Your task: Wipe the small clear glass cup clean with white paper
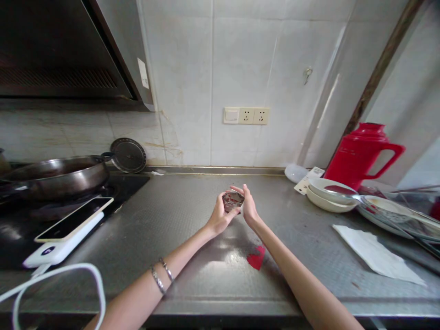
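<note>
Both of my hands meet above the middle of the steel counter. My left hand and my right hand are cupped around a small crumpled shiny wrapper with dark red in it. Fingers of both hands curl onto it. On the counter just below my right forearm lies a small red scrap. Two bracelets sit on my left wrist.
A dark pan sits on the stove at left, with a phone on a white power bank and its cable. Right: stacked white bowls, red thermos jug, plates, a paper napkin. Wall sockets behind.
</note>
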